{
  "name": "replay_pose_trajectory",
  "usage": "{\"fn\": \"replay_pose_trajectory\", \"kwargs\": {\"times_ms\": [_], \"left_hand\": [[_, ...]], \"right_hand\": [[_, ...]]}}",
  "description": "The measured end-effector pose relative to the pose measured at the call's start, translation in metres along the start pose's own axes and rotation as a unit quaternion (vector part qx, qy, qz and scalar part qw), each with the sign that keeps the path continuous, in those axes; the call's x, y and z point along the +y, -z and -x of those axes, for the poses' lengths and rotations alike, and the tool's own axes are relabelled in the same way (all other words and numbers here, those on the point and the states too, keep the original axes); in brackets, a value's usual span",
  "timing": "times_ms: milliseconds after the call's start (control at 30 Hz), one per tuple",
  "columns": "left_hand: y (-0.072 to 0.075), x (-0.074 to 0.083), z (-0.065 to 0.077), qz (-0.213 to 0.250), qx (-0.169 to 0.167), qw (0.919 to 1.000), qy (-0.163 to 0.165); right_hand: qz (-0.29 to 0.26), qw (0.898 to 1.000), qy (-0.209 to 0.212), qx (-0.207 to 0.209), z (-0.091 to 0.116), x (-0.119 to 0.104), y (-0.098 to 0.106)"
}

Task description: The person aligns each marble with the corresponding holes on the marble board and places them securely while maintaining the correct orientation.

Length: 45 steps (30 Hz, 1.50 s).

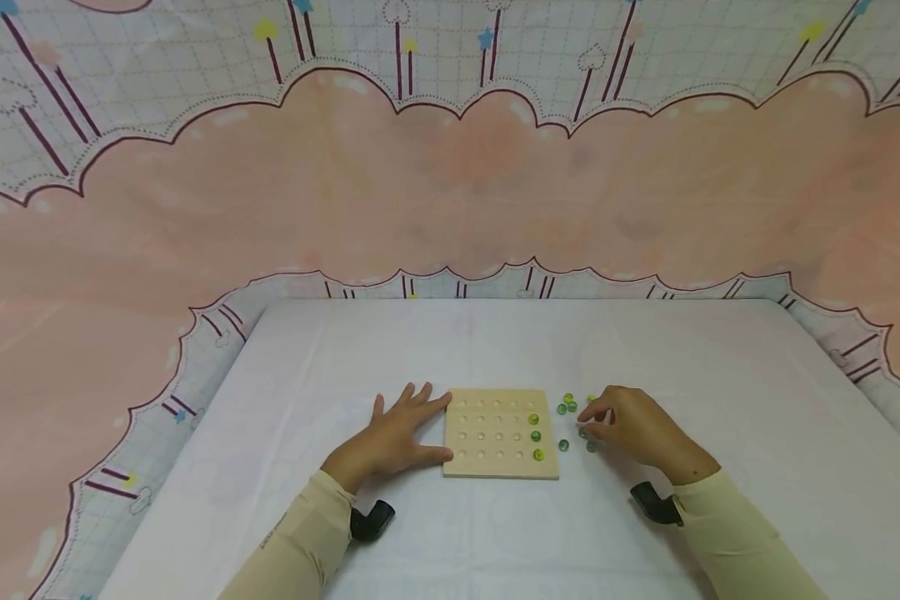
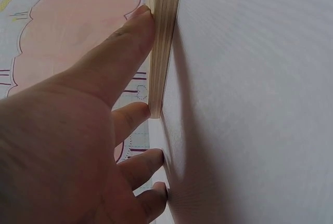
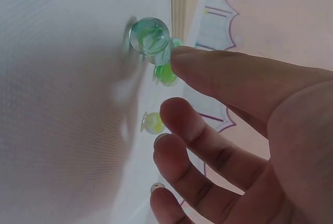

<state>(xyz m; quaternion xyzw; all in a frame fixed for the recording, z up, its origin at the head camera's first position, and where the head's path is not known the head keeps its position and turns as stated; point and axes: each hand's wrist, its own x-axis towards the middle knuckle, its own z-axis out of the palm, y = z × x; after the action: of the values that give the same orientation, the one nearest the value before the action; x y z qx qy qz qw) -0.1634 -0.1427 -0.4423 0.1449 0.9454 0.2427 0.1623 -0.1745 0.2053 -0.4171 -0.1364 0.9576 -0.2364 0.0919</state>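
Note:
A square wooden board with rows of round hollows lies on the white table. Its right-hand column holds a yellow marble, a green marble and another yellow marble. Fingers spread, my left hand steadies the board's left edge with the thumb and a fingertip; the left wrist view shows the thumb against the layered side. My right hand is over loose marbles right of the board, thumb and index finger apart. Its thumb tip overlaps a clear green marble, beside a nearer marble.
Loose green marbles cluster near the board's upper right, and a single green marble lies lower down. A yellow marble sits beyond the right fingertips. Behind the table hangs a patterned cloth.

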Motion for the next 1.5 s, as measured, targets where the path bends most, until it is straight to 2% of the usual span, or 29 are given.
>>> {"fn": "replay_pose_trajectory", "kwargs": {"times_ms": [233,600,1500], "left_hand": [[0.0025,0.0028,0.0011,0.005,-0.004,1.0,0.004],[0.003,0.0014,-0.0008,0.005,-0.004,1.0,0.005],[0.002,0.0005,-0.001,0.008,0.003,1.0,-0.003]], "right_hand": [[-0.018,1.0,-0.003,-0.016,0.0011,0.0005,-0.0004],[-0.015,0.999,-0.016,-0.029,0.0001,0.0022,0.0003],[-0.005,1.0,-0.002,0.001,-0.0002,-0.0009,-0.0036]]}}
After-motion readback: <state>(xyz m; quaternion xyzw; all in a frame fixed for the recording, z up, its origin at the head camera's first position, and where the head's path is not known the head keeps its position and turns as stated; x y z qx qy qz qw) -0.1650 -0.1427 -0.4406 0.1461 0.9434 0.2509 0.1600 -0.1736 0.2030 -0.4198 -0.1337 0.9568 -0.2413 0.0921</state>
